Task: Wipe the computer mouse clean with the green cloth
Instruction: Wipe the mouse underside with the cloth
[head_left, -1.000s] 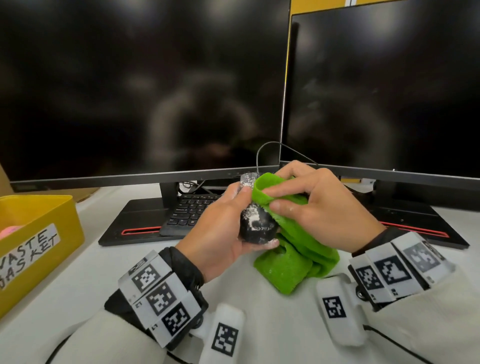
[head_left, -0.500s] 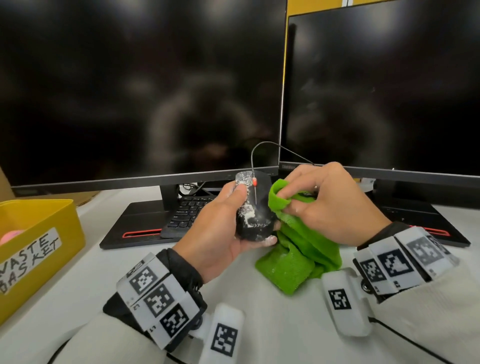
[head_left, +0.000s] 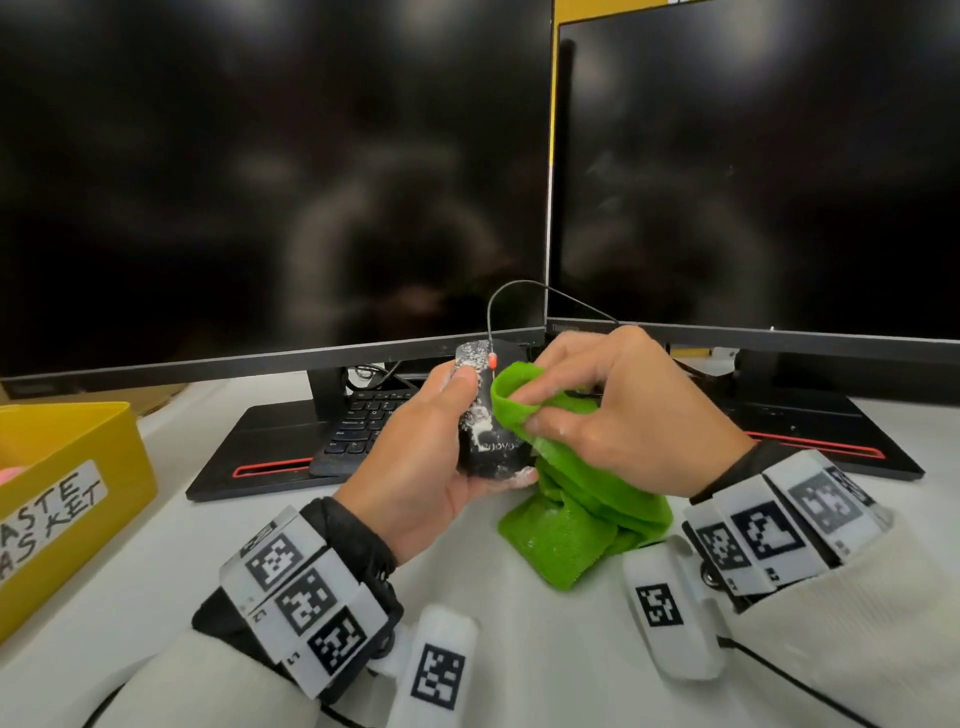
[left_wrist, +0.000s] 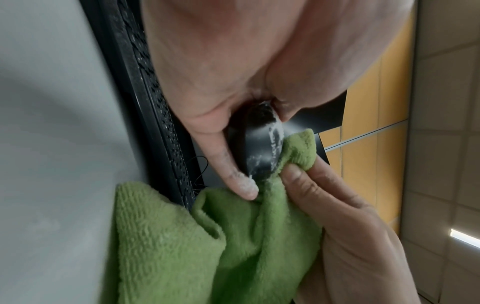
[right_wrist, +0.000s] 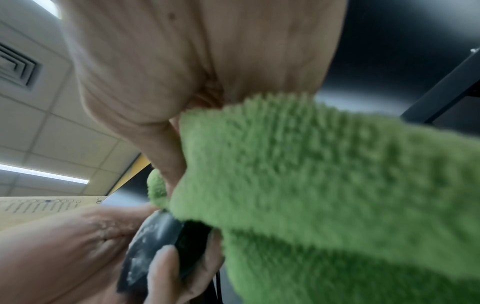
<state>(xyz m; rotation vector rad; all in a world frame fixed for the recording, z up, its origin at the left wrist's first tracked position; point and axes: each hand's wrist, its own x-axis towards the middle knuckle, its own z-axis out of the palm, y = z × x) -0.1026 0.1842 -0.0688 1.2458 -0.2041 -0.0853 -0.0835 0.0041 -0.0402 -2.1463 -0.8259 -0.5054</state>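
Observation:
A black wired computer mouse (head_left: 485, 431) smeared with white powder is held upright above the desk by my left hand (head_left: 441, 447), thumb on its left side and fingers under its base. My right hand (head_left: 613, 410) pinches a fold of the green cloth (head_left: 571, 499) and presses it against the mouse's right side; the rest of the cloth hangs down onto the desk. In the left wrist view the mouse (left_wrist: 259, 148) shows white streaks where the cloth (left_wrist: 221, 246) meets it. In the right wrist view the cloth (right_wrist: 324, 185) fills the frame above the mouse (right_wrist: 155, 242).
Two dark monitors (head_left: 270, 171) stand close behind the hands, with a black keyboard (head_left: 363, 421) tucked under the left one. A yellow waste basket (head_left: 62, 499) sits at the left desk edge. The mouse cable (head_left: 519, 291) loops up toward the monitors.
The cloth slid off the mouse's top to its right side, uncovering the powdered top and red wheel. It now presses the right side again. The left hand's hold is unchanged.

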